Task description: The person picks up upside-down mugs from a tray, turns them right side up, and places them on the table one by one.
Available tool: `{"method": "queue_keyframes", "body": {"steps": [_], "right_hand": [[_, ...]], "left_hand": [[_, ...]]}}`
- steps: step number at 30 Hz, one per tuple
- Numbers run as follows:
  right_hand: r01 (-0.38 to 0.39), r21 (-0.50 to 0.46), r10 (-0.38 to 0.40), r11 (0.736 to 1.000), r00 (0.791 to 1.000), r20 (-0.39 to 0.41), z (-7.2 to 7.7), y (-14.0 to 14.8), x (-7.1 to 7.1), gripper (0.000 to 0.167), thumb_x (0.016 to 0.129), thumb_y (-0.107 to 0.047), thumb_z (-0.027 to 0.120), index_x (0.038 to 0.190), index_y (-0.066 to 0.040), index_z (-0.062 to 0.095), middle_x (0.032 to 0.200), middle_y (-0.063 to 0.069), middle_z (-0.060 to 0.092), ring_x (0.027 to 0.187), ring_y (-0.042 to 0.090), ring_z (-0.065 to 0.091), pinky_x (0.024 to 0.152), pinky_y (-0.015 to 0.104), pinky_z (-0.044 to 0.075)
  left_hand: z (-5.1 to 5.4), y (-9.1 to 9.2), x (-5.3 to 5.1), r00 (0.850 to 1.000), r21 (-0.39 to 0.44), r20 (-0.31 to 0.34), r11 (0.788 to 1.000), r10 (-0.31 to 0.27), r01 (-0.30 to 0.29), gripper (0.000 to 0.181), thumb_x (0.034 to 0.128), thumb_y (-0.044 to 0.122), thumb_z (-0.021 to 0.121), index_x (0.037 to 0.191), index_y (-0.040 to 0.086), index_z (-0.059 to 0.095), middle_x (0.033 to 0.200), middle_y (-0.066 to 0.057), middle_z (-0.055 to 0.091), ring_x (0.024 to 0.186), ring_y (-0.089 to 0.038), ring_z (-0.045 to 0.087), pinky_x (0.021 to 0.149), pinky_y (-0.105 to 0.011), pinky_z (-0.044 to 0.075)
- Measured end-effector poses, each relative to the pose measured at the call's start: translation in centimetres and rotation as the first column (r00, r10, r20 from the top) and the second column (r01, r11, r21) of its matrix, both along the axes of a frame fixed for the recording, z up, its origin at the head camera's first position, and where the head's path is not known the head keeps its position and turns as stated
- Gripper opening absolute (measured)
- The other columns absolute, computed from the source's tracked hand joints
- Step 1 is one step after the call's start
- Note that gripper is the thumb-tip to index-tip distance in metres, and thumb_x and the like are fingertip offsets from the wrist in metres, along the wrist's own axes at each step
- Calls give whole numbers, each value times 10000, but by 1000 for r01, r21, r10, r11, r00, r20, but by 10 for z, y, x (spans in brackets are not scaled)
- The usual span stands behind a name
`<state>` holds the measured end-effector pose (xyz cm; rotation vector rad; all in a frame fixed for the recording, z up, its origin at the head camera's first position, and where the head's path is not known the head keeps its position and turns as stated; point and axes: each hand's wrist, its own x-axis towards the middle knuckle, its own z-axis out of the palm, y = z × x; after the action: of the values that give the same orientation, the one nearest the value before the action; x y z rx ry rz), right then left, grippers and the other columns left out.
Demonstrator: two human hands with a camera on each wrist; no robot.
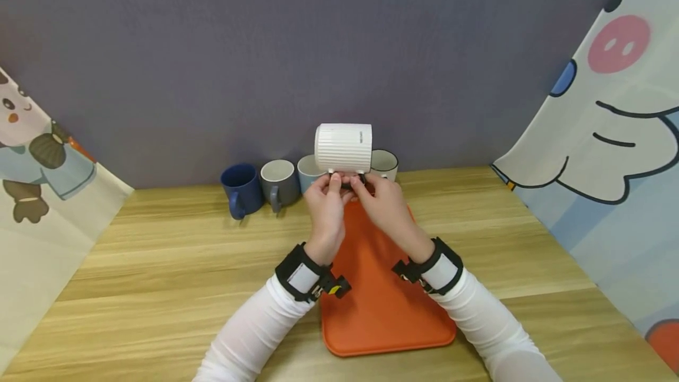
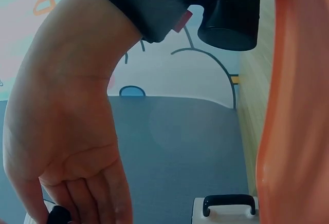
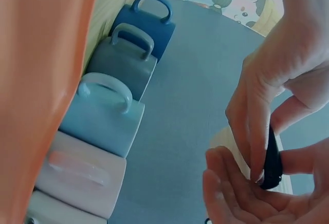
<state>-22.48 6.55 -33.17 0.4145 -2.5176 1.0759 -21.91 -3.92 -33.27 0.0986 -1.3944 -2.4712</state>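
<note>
Both hands hold a white ribbed mug up on its side, its black handle toward me and small dark print on its wall. My left hand pinches the handle between thumb and fingers. On the other side my right hand grips the same handle. The right wrist view shows fingers of both hands around the black handle, with most of the mug hidden behind them. In the left wrist view only a bit of the black handle shows at the left fingers.
Along the wall stand a dark blue mug, a grey mug, a light blue mug, a pinkish mug and a white mug with a dark rim. An orange tray lies beneath my hands on the wooden table.
</note>
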Motion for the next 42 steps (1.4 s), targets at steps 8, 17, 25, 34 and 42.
{"method": "queue_keyframes", "body": {"steps": [8, 17, 25, 34, 42], "right_hand": [[-11, -176, 36, 984, 990, 138, 1, -2, 2, 275, 970, -282, 542, 996, -40, 669, 899, 124, 695, 764, 229, 626, 642, 282, 479], [-19, -294, 75, 955, 980, 182, 4, 0, 3, 253, 978, -241, 529, 1063, -23, 624, 946, 150, 654, 768, 256, 580, 633, 274, 447], [-73, -614, 243, 786, 950, 198, 2, -5, 3, 268, 977, -122, 517, 1156, 63, 590, 1039, 190, 661, 921, 214, 676, 853, 406, 541], [-80, -761, 295, 644, 943, 151, 4, -8, 8, 233, 975, -122, 519, 1078, 75, 588, 849, -38, 644, 853, 82, 639, 832, 280, 535], [-65, -837, 304, 544, 944, 125, 2, -11, 9, 244, 980, -102, 503, 1050, 122, 572, 818, -12, 629, 828, 102, 629, 830, 262, 528]], "left_hand": [[-3, -1, 3, 998, -141, 20, 988, 59, -56, 187, 963, 63, 523, 957, -86, 635, 804, -61, 606, 683, -116, 594, 639, -247, 518], [-6, -4, 2, 997, -210, 69, 978, 14, 1, 205, 968, 100, 526, 922, -53, 654, 761, -52, 560, 617, -203, 562, 612, -248, 459], [-5, -3, 2, 995, -222, 94, 975, 17, 4, 208, 971, 89, 508, 930, -49, 658, 793, -2, 556, 678, -129, 532, 641, -240, 437], [-7, 1, 4, 996, -172, 75, 983, -44, 56, 193, 979, 84, 490, 894, -16, 632, 762, -11, 556, 674, -166, 534, 696, -283, 450], [-7, 2, 4, 996, -173, 81, 983, -46, 59, 186, 967, 54, 494, 841, -15, 612, 761, -25, 532, 706, -234, 529, 695, -284, 450]]}}
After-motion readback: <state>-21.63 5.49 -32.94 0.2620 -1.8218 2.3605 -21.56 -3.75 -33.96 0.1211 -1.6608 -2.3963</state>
